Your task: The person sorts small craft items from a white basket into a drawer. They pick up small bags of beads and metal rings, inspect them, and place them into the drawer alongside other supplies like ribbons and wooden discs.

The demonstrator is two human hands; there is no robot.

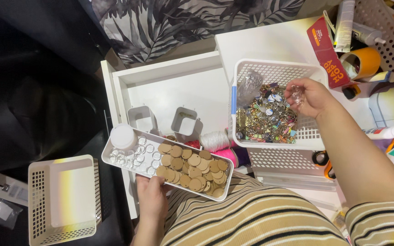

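The white tray [128, 157] sits low in the middle of the frame, gripped from below by your left hand [151, 193], thumb over its near rim, so that hand is closed on the tray. It carries a heap of round wooden discs [192, 171] on its right half, clear glassy rounds [137, 155] on its left, and a white lid or cap [122, 135] at the upper left corner. Your right hand [308, 96] hovers at the upper right of the frame over the white mesh basket [277, 70], fingers pinched narrowly on a small clear piece [297, 94]; what exactly it is I cannot tell. The basket holds a tangle of gold and coloured charms [265, 119] and a crumpled clear bag [249, 84]. Keep the tray level, since the discs are piled close to its right edge and a tilt would likely spill them onto your striped lap. Keep your pinch firm while it is over the basket. Room is tight: spools of white and pink thread [220, 145] lie just beyond the tray, the open white drawer [169, 86] lies upper centre, and clutter crowds the right edge. The freest space is lower left, near the empty-looking mesh bin [62, 200].
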